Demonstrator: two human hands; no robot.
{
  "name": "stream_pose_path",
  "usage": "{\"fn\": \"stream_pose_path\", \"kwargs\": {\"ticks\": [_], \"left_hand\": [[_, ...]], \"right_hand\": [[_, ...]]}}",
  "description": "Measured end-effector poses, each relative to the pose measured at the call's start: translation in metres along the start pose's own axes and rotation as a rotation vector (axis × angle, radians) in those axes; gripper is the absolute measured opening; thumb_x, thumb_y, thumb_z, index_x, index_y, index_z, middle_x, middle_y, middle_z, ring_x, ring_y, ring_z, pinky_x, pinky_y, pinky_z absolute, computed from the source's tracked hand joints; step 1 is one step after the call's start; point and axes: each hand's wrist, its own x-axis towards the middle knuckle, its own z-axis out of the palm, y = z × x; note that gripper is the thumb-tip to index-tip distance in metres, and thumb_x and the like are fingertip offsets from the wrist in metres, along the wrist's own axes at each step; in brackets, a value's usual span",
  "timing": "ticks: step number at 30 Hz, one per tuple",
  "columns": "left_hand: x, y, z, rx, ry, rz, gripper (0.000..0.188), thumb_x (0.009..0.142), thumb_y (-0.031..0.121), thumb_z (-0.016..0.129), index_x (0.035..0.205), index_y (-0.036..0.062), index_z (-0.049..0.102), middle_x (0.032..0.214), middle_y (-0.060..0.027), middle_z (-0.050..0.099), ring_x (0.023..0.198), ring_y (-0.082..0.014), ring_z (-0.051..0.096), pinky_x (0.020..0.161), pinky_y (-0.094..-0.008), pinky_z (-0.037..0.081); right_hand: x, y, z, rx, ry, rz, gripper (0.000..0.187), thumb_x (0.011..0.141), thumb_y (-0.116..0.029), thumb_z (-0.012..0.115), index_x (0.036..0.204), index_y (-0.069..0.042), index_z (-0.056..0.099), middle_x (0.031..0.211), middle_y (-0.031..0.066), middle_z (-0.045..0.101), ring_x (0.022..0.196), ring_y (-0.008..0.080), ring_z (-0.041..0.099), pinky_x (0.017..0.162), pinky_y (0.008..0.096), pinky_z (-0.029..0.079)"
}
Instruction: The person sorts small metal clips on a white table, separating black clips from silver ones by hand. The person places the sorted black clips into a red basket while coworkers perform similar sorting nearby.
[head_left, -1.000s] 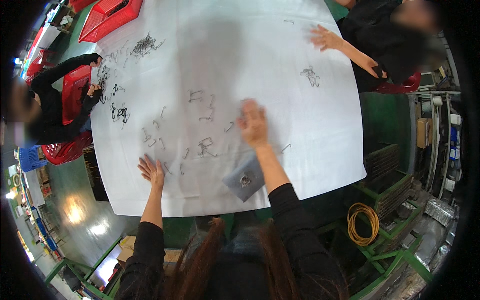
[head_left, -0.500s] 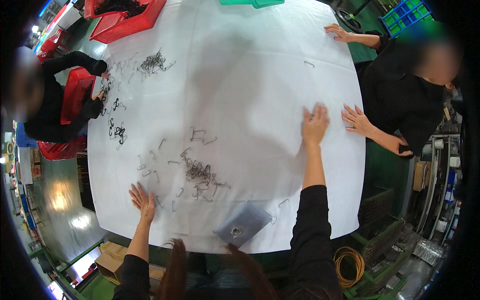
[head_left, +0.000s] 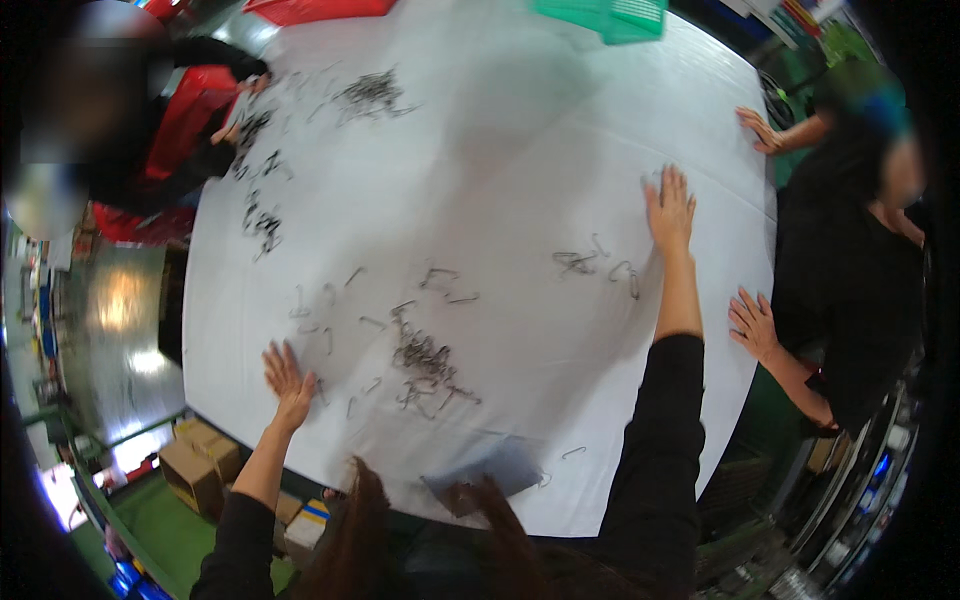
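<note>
My right hand [head_left: 671, 208] lies flat, fingers spread and open, on the white tablecloth [head_left: 520, 160] at the right. Left of its wrist lies a small cluster of thin wire hooks [head_left: 577, 262]. My left hand [head_left: 288, 382] is open too, its fingers apart, at the near left of the table. A few scattered hooks [head_left: 328, 340] lie just beyond it. Between my arms sits a tangled pile of dark wire hooks [head_left: 425, 355]. Close to the near edge is a blue-grey plastic bag [head_left: 495, 462], partly covered by hanging hair, with a single hook [head_left: 573, 452] beside it.
Across the right edge a co-worker in black [head_left: 850, 270] rests both hands on the cloth. At the far left another person's hands [head_left: 235, 130] are among dark hooks, near another hook pile [head_left: 370, 92]. A red basket [head_left: 320, 10] and green basket [head_left: 605, 18] stand at the far edge.
The view has shifted, showing more of the green basket. My right hand has slid farther across the cloth, and a small hook cluster now shows left of its wrist. My left hand stays near its place.
</note>
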Motion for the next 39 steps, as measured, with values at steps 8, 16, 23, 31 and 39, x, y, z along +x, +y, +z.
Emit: {"fn": "stream_pose_path", "kwargs": {"ticks": [8, 16, 23, 31, 39], "left_hand": [[-0.001, 0.007, 0.005, -0.016, 0.051, 0.029, 0.081, 0.09, 0.053, 0.04, 0.148, 0.0148, -0.001, 0.152, -0.0134, -0.016, 0.137, -0.0358, -0.022, 0.105, -0.0563, -0.013], [0.005, -0.001, 0.01, -0.05, 0.063, 0.023, 0.077, 0.091, 0.052, 0.039, 0.148, 0.0176, 0.0, 0.153, -0.0111, -0.015, 0.138, -0.0345, -0.022, 0.106, -0.0552, -0.013], [0.006, -0.002, 0.011, -0.193, 0.036, 0.076, 0.081, 0.089, 0.06, 0.038, 0.148, 0.0207, -0.001, 0.152, -0.0129, -0.016, 0.136, -0.0361, -0.026, 0.103, -0.0567, -0.018], [0.009, -0.004, 0.008, -0.24, 0.004, 0.111, 0.083, 0.088, 0.06, 0.04, 0.148, 0.0187, 0.0, 0.151, -0.0146, -0.017, 0.134, -0.0371, -0.028, 0.102, -0.0569, -0.019], [0.011, -0.009, 0.019, -0.191, 0.05, 0.11, 0.082, 0.089, 0.054, 0.044, 0.148, 0.0152, 0.003, 0.152, -0.0171, -0.014, 0.135, -0.0386, -0.025, 0.101, -0.0597, -0.017]], "right_hand": [[-0.153, -0.178, -0.007, 0.19, -0.055, -0.297, 0.063, 0.09, -0.044, 0.048, 0.142, -0.012, 0.032, 0.148, 0.0053, 0.029, 0.138, 0.0219, 0.024, 0.113, 0.0449, 0.015], [-0.259, -0.331, -0.025, 0.538, -0.208, -0.38, 0.064, 0.086, -0.046, 0.053, 0.138, -0.012, 0.037, 0.147, 0.0088, 0.03, 0.138, 0.0261, 0.022, 0.113, 0.0471, 0.013], [-0.41, -0.267, -0.116, 0.03, -0.247, 0.329, 0.067, 0.08, -0.027, 0.063, 0.139, -0.013, 0.035, 0.148, 0.0204, 0.019, 0.135, 0.0447, 0.016, 0.107, 0.0598, 0.014], [-0.487, -0.159, -0.125, -0.034, -0.2, 0.342, 0.063, 0.085, -0.024, 0.057, 0.139, -0.007, 0.031, 0.145, 0.0223, 0.024, 0.135, 0.041, 0.02, 0.107, 0.056, 0.02], [-0.393, -0.212, -0.057, 0.057, -0.005, 0.329, 0.065, 0.092, -0.041, 0.047, 0.14, -0.002, 0.028, 0.147, 0.0219, 0.023, 0.137, 0.0372, 0.019, 0.11, 0.0504, 0.017]]}}
